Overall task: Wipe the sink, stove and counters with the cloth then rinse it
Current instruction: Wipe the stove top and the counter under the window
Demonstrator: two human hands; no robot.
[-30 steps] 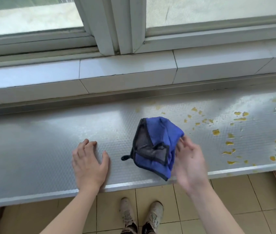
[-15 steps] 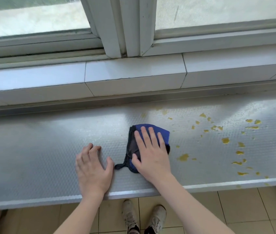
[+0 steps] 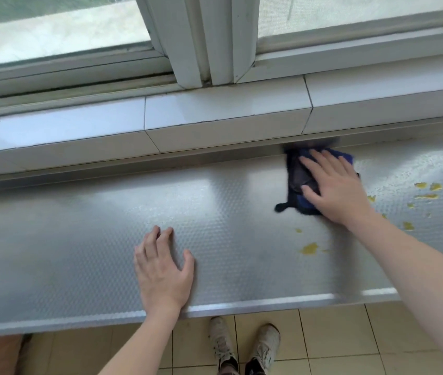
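Note:
A blue cloth with a black mesh side (image 3: 297, 185) lies on the textured metal counter (image 3: 79, 253), close to its back edge at the right. My right hand (image 3: 334, 188) presses flat on the cloth with straight, spread fingers and covers most of it. A small black loop of the cloth sticks out at its lower left. My left hand (image 3: 162, 272) rests flat on the bare counter near the front edge, holding nothing. Yellow food bits (image 3: 309, 248) dot the counter right of and below the cloth.
A white tiled ledge (image 3: 215, 115) and a window frame (image 3: 209, 39) run behind the counter. The counter's front edge (image 3: 242, 304) drops to a tiled floor, where my shoes (image 3: 244, 345) stand.
My right hand took the cloth from the air, flattened it on the counter, then slid it away from me toward the back edge. My left hand stayed put.

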